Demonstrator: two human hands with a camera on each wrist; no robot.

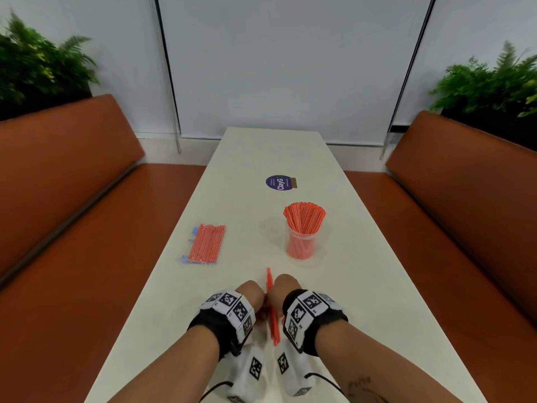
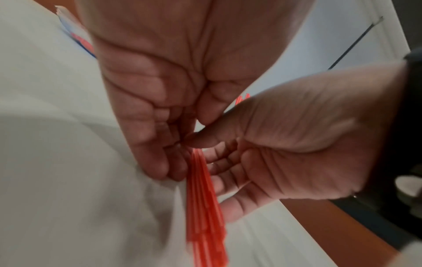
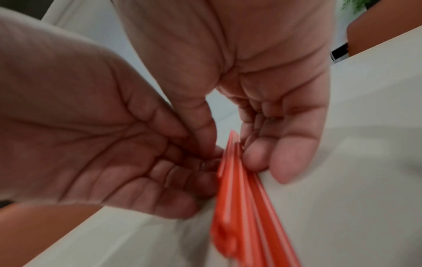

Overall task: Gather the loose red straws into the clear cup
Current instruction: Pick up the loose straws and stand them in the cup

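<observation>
head view, hands: left hand (image 1: pixel 252 292) and right hand (image 1: pixel 286 286) sit side by side at the bottom middle of the frame, both with marker wristbands, pressed in on a little bundle of loose red straws (image 1: pixel 272 315) that pokes out past them top and bottom.
head view, cup: the clear cup (image 1: pixel 302 244) stands upright just right of center, already packed with red straws fanning out the top, well apart from the hands.
head view, other stuff: a sealed straw packet (image 1: pixel 205 243) lies flat left of center on the white desk (image 1: pixel 377 286); a round purple sticker (image 1: pixel 278 183) sits higher up the frame. Orange benches (image 1: pixel 72 199) run down both sides, with ferns (image 1: pixel 35 62) in the upper corners.
left wrist view: pretty blurry. The left hand (image 2: pixel 160 94) comes down from the top, the right hand (image 2: pixel 297 144) in from the right; fingers of both curl in onto the loose red straws (image 2: pixel 203 207), which run to the bottom edge. So each grip is clamped on the bundle.
right wrist view: same deal mirrored, left hand (image 3: pixel 91 144) at the left, right hand (image 3: pixel 262 90) up top, fingertips pinching the loose red straws (image 3: pixel 239 207) from both sides over the desk (image 3: pixel 354 180).
</observation>
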